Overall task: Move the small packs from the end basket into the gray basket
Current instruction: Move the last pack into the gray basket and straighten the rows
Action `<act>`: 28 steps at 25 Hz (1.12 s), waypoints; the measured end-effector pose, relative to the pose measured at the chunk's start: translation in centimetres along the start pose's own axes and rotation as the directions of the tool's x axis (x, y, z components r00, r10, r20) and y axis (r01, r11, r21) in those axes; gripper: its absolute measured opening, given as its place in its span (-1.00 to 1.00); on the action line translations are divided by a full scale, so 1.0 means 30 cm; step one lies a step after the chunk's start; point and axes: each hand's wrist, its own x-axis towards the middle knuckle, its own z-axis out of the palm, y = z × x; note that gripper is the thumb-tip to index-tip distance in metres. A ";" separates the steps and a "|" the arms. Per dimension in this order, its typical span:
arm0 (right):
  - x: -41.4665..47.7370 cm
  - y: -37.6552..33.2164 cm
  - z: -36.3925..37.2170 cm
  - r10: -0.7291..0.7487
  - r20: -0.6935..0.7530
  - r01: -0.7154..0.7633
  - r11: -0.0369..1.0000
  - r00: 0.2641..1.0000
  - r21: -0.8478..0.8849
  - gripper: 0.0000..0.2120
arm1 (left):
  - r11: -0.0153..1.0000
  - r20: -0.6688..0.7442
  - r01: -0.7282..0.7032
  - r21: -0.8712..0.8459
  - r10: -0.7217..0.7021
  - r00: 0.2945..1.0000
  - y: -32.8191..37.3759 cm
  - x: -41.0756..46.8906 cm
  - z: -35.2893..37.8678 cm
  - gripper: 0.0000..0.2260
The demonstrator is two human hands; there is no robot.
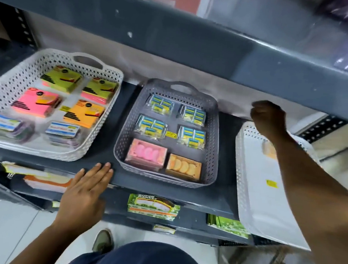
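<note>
A gray perforated basket [215,135] sits mid-shelf holding several clear packs of small blue-labelled items [191,136], a pink pack [146,154] and an orange pack [183,167]. At the right end stands a white basket [241,158]; one pale orange pack [269,149] shows inside it beside my forearm. My right hand [269,118] is over that basket's far end, fingers curled shut; whether it holds anything is hidden. My left hand [86,189] lies flat and open on the shelf's front edge, left of the gray basket.
A white basket [8,88] on the left holds sticky-note pads and card packs. The upper shelf [177,37] overhangs closely. A yellow sticker [272,183] lies in the right basket. Green packs [153,207] sit on the lower shelf.
</note>
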 end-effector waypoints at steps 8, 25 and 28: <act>-0.131 0.407 -0.044 0.339 0.253 -0.224 0.892 0.906 -0.393 -0.78 | 0.983 0.009 0.169 0.067 -0.170 0.985 0.085 0.052 -0.008 -0.40; -0.216 0.287 -0.078 0.414 0.111 -0.374 0.888 0.904 -0.268 -0.61 | 0.972 0.052 0.216 0.089 -0.222 0.974 0.119 0.057 -0.031 -0.43; -0.206 0.110 -0.123 0.248 0.047 -0.244 0.966 0.968 -0.081 -0.63 | 0.971 0.054 0.223 0.088 -0.228 0.972 0.120 0.062 -0.033 -0.45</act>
